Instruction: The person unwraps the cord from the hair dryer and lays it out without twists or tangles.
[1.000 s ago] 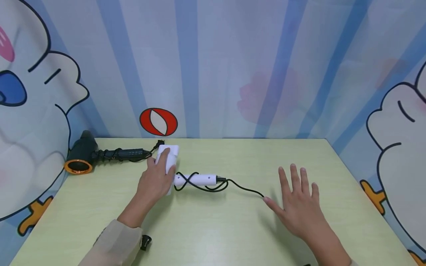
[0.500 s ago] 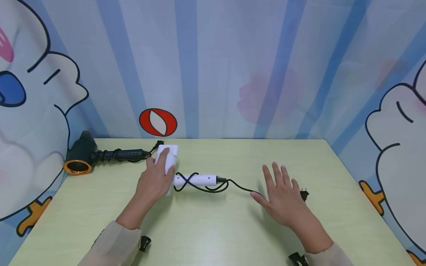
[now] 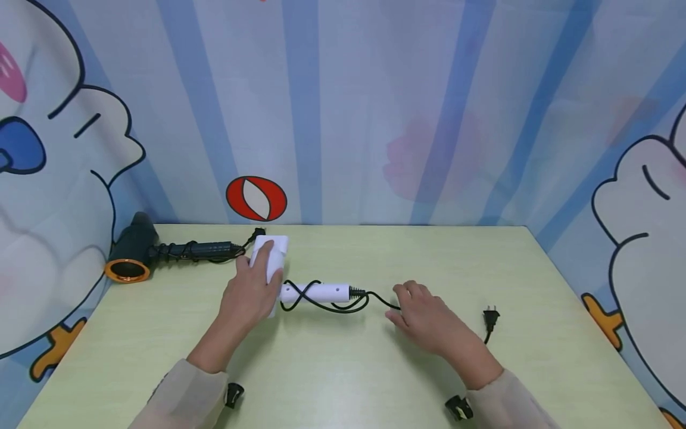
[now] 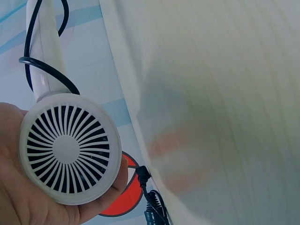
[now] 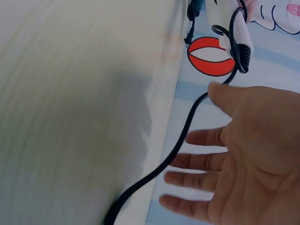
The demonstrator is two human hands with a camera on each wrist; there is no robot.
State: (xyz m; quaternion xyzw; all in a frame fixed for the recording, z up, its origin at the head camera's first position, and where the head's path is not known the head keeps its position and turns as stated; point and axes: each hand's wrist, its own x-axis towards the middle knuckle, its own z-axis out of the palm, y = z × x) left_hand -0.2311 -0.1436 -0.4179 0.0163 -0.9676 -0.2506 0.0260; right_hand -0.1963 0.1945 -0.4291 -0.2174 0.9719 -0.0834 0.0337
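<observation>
A white hair dryer (image 3: 328, 292) lies near the middle of the table, black cord looped round its handle. My left hand (image 3: 249, 295) grips the dryer's head, with fingers along its far side. In the left wrist view the round vent grille (image 4: 70, 150) faces the camera, cupped by the palm. Past the handle, my right hand (image 3: 429, 319) is over the cord (image 3: 383, 300), fingers relaxed and spread. The thumb tip overlaps the cord in the right wrist view (image 5: 180, 138). Beyond the right forearm lies the cord's plug (image 3: 490, 319).
A dark hair dryer (image 3: 193, 250) with an orange-rimmed nozzle lies at the back left, its cord wound round the handle and its plug (image 3: 259, 232) by the white dryer's head. A printed curtain (image 3: 354, 119) hangs behind the pale table (image 3: 332, 381).
My right hand has moved left along the cord toward the white hair dryer, its fingers bending slightly. The plug has come into view behind it. The left hand and dryer have stayed put.
</observation>
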